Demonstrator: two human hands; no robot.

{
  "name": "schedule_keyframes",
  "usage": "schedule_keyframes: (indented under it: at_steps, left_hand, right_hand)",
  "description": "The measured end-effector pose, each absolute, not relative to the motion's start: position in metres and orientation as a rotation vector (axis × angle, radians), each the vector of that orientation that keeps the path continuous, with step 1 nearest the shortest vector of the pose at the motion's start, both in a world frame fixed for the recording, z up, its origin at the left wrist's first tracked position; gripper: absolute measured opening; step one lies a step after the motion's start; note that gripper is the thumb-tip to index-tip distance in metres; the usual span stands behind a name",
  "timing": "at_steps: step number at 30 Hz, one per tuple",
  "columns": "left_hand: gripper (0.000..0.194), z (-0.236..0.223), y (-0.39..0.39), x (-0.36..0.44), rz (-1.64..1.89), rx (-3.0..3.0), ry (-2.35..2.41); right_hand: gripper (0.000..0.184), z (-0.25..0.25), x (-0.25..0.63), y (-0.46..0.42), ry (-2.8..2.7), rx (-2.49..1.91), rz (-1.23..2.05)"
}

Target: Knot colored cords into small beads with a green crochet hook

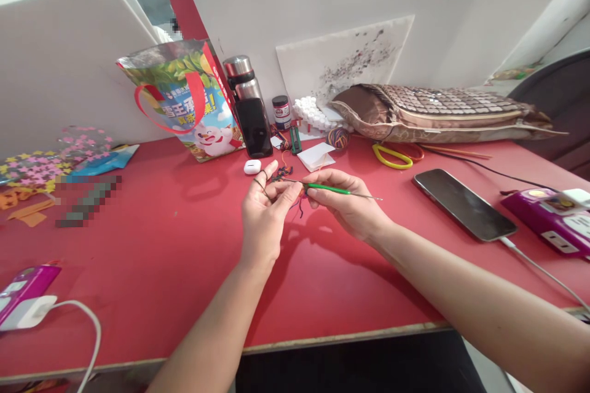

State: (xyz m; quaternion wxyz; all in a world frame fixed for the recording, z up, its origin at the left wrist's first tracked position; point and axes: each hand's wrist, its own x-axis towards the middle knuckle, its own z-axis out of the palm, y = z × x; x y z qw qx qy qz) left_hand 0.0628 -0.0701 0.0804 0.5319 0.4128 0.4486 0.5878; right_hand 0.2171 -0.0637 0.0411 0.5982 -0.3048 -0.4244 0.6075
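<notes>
A small piece of dark, multicoloured yarn work (303, 194) is sitting between the fingertips of both hands, above the middle of the red table (198, 270), with a loose end hanging below it. It is probably weighing almost nothing and behaving as soft, limp and easily stretched, so a light pinch close to the worked loops would suit it best. The slim green-handled hook (329, 188) is lying across it, looking light, stiff and perhaps a little slick; its green grip is offering the surest hold. The left hand (270, 206) is pinching the yarn work between thumb and fingers, while a dark strand (261, 179) is looping around a raised finger. The right hand (343, 199) is closing thumb and fingers around the hook near the yarn work, the metal end pointing out past the knuckles. Just beyond the hands, a white folded paper (316, 156) is lying near a yarn ball (338, 138), and a white earbud case (252, 166) is resting near the left fingers.
</notes>
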Motion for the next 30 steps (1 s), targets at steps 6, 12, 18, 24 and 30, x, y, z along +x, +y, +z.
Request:
schedule_keyframes:
  at_steps: [6, 12, 18, 24, 30]
  left_hand:
    - [0.085, 0.079, -0.070, 0.064, 1.389, 0.988, 1.060]
    - [0.089, 0.081, -0.072, 0.064, 1.363, 1.043, 1.043]
    - [0.090, 0.080, -0.073, 0.064, 1.365, 1.074, 1.041]
    - [0.097, 0.083, -0.074, 0.063, 1.367, 0.956, 0.973]
    - [0.095, 0.088, -0.067, 0.053, 1.270, 0.811, 0.841]
  right_hand:
    - [0.021, 0.043, 0.216, -0.070, -1.192, -0.764, 1.156]
    - [0.019, 0.045, 0.219, -0.077, -1.466, -0.822, 0.799]
    - [0.017, 0.044, 0.219, -0.081, -1.633, -0.837, 0.566]
    - [0.015, 0.046, 0.214, -0.085, -1.636, -0.787, 0.493]
    - [0.026, 0.052, 0.216, -0.084, -1.347, -0.710, 0.996]
